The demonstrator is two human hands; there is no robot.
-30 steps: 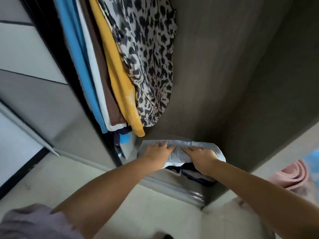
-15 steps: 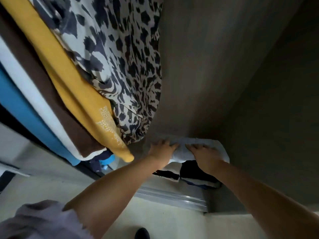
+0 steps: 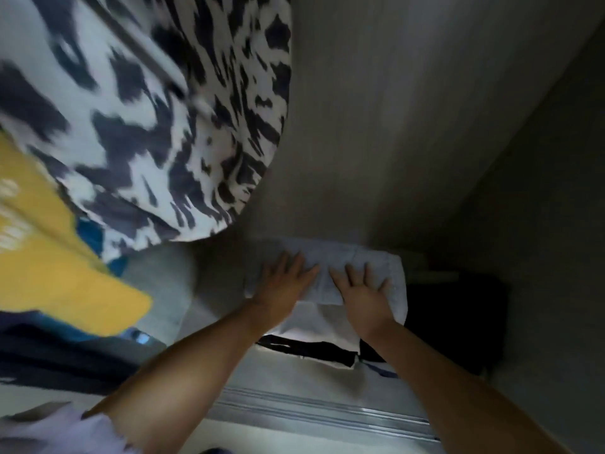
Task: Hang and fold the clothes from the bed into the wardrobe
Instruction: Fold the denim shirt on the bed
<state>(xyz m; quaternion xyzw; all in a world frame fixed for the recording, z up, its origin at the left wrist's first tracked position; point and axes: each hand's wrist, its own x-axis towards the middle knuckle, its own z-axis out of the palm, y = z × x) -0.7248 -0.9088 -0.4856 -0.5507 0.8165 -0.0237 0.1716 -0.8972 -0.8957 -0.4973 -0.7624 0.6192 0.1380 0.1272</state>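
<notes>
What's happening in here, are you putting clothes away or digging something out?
Putting away, by the look of it. A person leans into the wardrobe with both hands flat on a folded pale blue garment: the left hand on its left part, the right hand on its right. It tops a small stack of folded clothes at the bottom. A black and white patterned garment and a yellow one hang to the left.

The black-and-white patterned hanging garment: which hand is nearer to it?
Left. The left hand lies just below the patterned garment; the right hand rests farther right on the folded cloth.
</notes>
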